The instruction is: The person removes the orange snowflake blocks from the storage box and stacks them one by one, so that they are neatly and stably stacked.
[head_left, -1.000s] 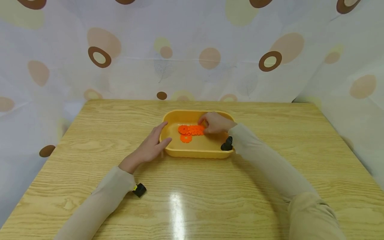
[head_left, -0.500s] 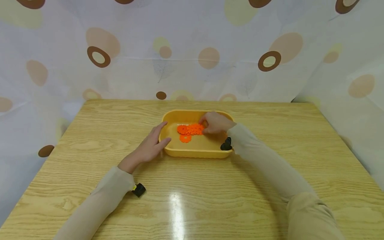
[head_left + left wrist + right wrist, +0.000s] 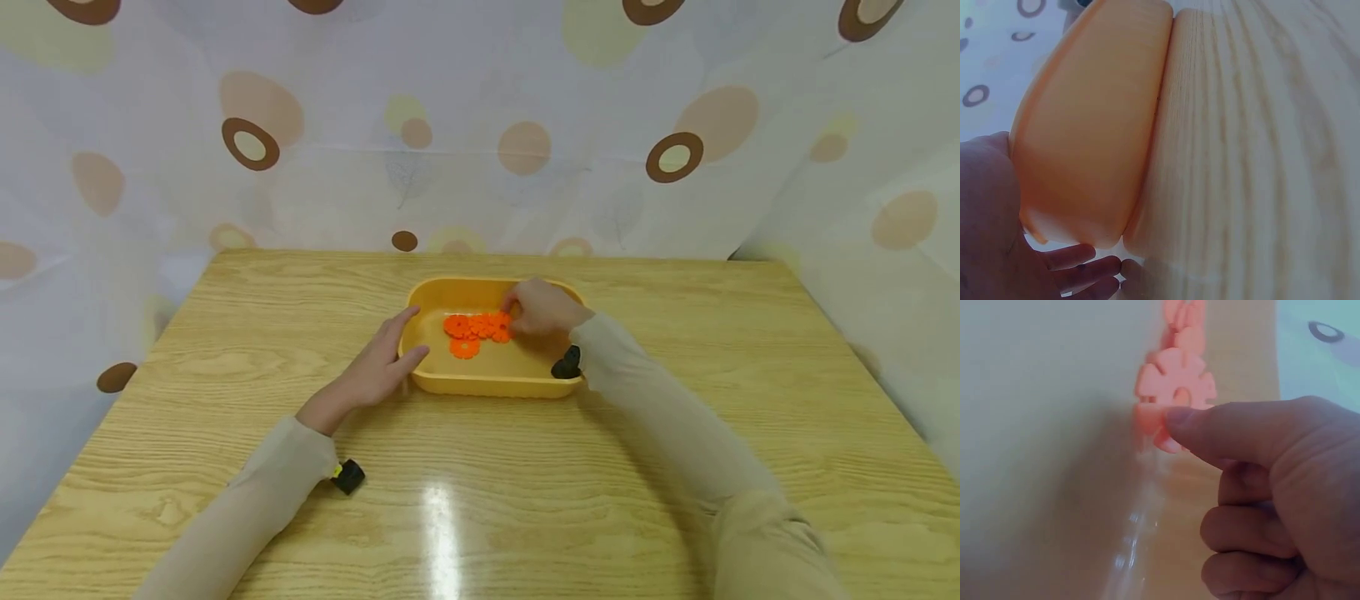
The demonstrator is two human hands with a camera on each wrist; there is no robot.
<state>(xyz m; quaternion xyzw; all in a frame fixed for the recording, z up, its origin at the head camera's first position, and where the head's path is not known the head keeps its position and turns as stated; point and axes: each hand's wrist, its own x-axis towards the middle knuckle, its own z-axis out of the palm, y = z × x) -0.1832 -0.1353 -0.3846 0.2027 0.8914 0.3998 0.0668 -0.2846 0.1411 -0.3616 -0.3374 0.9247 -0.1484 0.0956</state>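
A yellow-orange plastic tray (image 3: 487,387) sits on the table. Inside it, several orange flower-shaped plastic discs (image 3: 460,326) overlap in a row, and one more disc (image 3: 464,348) lies just in front of them. My right hand (image 3: 546,307) reaches into the tray at the row's right end. In the right wrist view its thumb and index finger pinch a slotted disc (image 3: 1175,375), other fingers curled in. My left hand (image 3: 367,369) rests against the tray's left end, thumb over the rim, with straight fingers (image 3: 1085,272) along the outer wall.
A wooden table (image 3: 360,533) carries the tray. A patterned cloth (image 3: 465,167) hangs behind and beside the table. Black wrist cameras show at the left sleeve (image 3: 349,477) and at the right wrist (image 3: 568,363), the latter over the tray's front right corner.
The right hand has shifted slightly to the right, and the disc at the row's right end now faces the camera more fully. The left hand and the tray stay put.
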